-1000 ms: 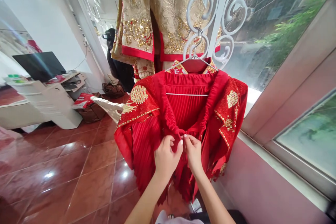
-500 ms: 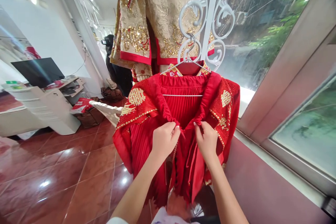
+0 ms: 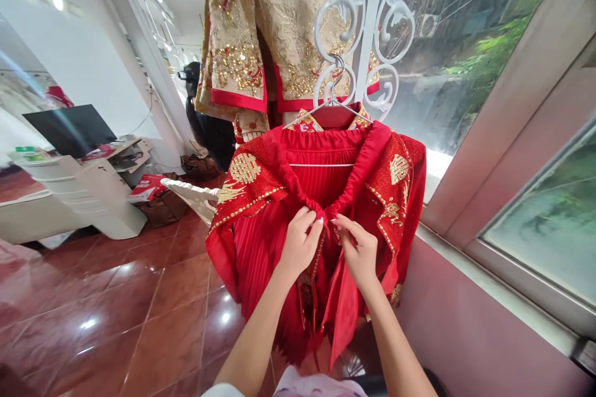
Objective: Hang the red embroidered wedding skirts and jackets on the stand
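A red pleated garment (image 3: 261,242) with gold embroidered panels hangs on a white wire hanger (image 3: 326,108) hooked on a white scrollwork stand (image 3: 372,25). My left hand (image 3: 300,245) pinches the ruffled left front edge just below the neckline. My right hand (image 3: 358,248) pinches the right front edge beside it, fingertips nearly touching the left hand's. Both hands are closed on the fabric where the two edges meet.
A gold and red embroidered robe (image 3: 261,31) hangs behind the stand. A window (image 3: 465,43) with a pink sill (image 3: 503,298) runs along the right. A white desk (image 3: 79,192) with a dark monitor (image 3: 69,129) stands left on glossy red tiles (image 3: 116,310).
My hands rose from lower on the front opening, spread apart along the two ruffled edges, then came back together just below the neckline.
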The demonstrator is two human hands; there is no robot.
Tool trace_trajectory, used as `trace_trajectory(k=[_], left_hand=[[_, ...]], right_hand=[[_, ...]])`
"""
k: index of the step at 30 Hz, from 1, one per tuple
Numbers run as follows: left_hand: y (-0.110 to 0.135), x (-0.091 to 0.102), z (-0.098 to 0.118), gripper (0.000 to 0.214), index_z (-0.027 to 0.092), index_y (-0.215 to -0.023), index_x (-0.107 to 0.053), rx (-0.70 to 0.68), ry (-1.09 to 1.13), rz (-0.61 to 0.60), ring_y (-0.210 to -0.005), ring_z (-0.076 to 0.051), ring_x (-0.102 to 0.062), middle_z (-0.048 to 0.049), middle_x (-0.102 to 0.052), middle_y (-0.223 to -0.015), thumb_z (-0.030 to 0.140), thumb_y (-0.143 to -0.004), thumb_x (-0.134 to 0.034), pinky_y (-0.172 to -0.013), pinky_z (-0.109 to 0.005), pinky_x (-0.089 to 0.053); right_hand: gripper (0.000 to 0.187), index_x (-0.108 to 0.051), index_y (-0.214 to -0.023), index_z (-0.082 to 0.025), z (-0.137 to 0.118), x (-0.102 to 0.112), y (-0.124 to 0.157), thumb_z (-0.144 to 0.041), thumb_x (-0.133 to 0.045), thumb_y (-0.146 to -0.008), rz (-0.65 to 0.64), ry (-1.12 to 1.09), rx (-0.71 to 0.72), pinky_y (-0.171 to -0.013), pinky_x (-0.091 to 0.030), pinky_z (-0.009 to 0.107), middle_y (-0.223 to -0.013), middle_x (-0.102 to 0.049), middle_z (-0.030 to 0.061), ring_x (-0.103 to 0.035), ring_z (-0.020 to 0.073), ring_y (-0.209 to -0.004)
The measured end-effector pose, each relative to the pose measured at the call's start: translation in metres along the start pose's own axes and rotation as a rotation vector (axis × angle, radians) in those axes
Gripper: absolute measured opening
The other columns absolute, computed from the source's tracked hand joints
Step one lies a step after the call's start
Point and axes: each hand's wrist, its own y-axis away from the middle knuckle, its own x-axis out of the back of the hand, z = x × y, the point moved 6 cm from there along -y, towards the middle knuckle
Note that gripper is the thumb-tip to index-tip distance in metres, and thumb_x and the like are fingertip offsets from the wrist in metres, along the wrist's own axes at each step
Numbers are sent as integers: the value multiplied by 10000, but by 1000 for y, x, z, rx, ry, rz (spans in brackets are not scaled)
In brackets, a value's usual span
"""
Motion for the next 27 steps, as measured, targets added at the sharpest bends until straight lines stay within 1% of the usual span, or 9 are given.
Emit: trace_trajectory(k=[4, 9, 11, 13, 15, 16, 19, 24, 27], left_hand=[[-8, 3, 10, 238, 162, -656, -477, -32, -168, -10, -798, -140, -466, -21, -432, -829, 228, -878, -419, -786, -282, -402], [-13, 6, 14, 260, 169, -654, -479, -55, -140, -104, -792, -145, -480, -29, -458, -827, 229, -889, -386, -777, -289, -420], [-4, 7, 12, 252, 172, -725, -508, -49, -95, -17, -810, -147, -504, -38, -496, -846, 220, -905, -339, -780, -286, -429], [13, 8, 6, 196, 175, -858, -527, -9, -115, 176, -874, -164, -525, -58, -533, -904, 208, -899, -338, -817, -312, -434], [32, 3, -1, 204, 164, -1036, -501, 61, -244, 340, -1007, -221, -513, -104, -543, -1036, 231, -852, -445, -897, -391, -411], [39, -3, -5, 328, 147, -1122, -466, 92, -316, 367, -1074, -260, -490, -137, -527, -1111, 252, -815, -513, -929, -435, -390], [44, -22, -16, 550, 96, -1252, -375, 142, -357, 288, -1135, -313, -483, -211, -503, -1206, 295, -780, -575, -923, -465, -405], [30, -15, -32, 283, 164, -1082, -534, 241, -46, 161, -933, -209, -621, -105, -655, -1032, 264, -818, -543, -815, -324, -486], [30, -2, -37, 236, 156, -979, -590, 275, 23, 136, -860, -196, -636, -77, -685, -952, 303, -795, -577, -783, -303, -494]], right_hand=[[226, -687, -923, -221, -11, -1, -3, -167, -498, -812, 3, 20, 14, -821, -499, 355, -961, -696, 53, -648, 186, -887], [219, -675, -962, -186, -25, -10, -11, -240, -607, -761, 7, 170, 129, -746, -512, 333, -940, -686, 77, -625, 187, -816], [170, -684, -906, -181, -26, -10, -14, -242, -573, -791, 49, 213, 134, -702, -509, 317, -846, -688, 67, -618, 174, -747], [152, -687, -862, -184, -23, -8, -15, -258, -570, -798, 69, 207, 74, -652, -505, 300, -776, -682, 53, -612, 163, -683], [147, -688, -842, -184, -22, -7, -15, -280, -594, -782, 61, 167, 0, -613, -498, 288, -761, -682, 48, -612, 158, -651], [147, -688, -836, -183, -22, -7, -14, -289, -608, -772, 56, 142, -33, -599, -495, 283, -764, -684, 47, -615, 158, -645], [139, -682, -807, -180, -26, -5, -14, -297, -629, -753, 48, 69, -100, -580, -487, 274, -750, -686, 42, -614, 156, -623], [116, -629, -848, -181, -35, -1, -26, -257, -615, -763, 35, -39, -65, -605, -488, 255, -733, -660, 19, -611, 142, -651], [83, -617, -776, -194, -43, -3, -33, -183, -537, -794, -39, 53, 89, -626, -479, 263, -725, -641, 13, -596, 141, -671]])
